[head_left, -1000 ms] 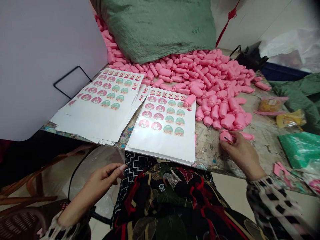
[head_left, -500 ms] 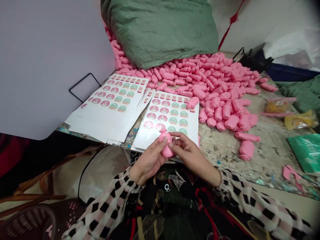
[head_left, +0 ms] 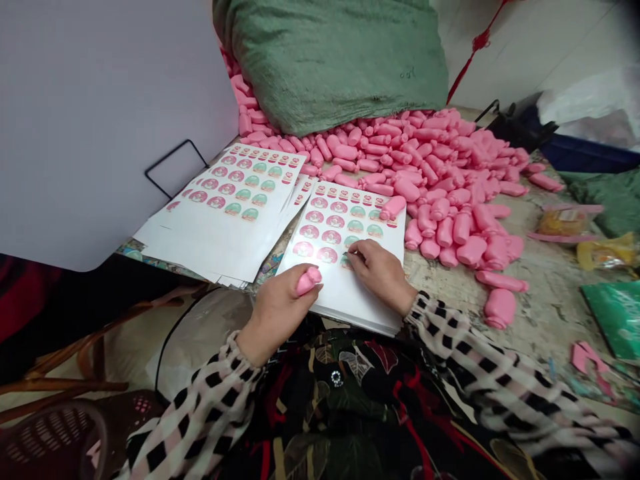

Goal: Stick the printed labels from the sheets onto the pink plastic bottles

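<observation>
My left hand [head_left: 280, 307] is closed around a small pink plastic bottle [head_left: 309, 281], its neck end poking out past the thumb. My right hand [head_left: 377, 270] rests on the near sticker sheet [head_left: 350, 293], thumb and forefinger pinched at a green sticker in the lowest printed row. Whether a sticker edge is between those fingertips is too small to tell. Pink and green rounded stickers [head_left: 327, 255] fill the sheet's upper part, with small red ones along its top. A second pink bottle [head_left: 393, 207] lies on the sheet's upper right corner.
A heap of pink bottles [head_left: 450, 180] covers the table's back, spilling from a green sack [head_left: 335, 67]. Another stack of sticker sheets [head_left: 215, 233] lies left, beside a grey panel [head_left: 110, 133]. At right are a green packet [head_left: 613, 317] and pink snips [head_left: 590, 360].
My right hand has left the bottle and moved up onto the near sticker sheet. My left hand has shifted left and turned the bottle, now wrapped in its fingers.
</observation>
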Demonstrator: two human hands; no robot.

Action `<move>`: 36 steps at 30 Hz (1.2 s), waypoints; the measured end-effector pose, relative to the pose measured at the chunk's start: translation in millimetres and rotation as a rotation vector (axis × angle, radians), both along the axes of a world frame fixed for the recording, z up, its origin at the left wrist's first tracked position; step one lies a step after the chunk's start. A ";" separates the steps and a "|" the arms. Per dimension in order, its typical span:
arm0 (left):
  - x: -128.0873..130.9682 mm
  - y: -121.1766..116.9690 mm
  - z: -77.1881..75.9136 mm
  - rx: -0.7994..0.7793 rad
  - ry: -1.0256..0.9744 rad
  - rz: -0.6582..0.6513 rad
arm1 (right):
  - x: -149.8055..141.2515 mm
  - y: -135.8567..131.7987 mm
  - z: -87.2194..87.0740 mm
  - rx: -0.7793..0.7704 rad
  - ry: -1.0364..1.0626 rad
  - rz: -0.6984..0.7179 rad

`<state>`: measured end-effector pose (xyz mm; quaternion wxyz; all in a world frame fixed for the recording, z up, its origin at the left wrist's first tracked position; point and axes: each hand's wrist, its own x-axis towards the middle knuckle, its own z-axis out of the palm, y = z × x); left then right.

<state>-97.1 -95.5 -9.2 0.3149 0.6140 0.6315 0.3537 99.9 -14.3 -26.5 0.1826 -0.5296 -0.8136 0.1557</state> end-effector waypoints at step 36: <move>-10.7 -36.1 -17.6 -0.376 -0.861 0.321 | 35.5 -53.1 2.6 -0.154 0.236 -0.016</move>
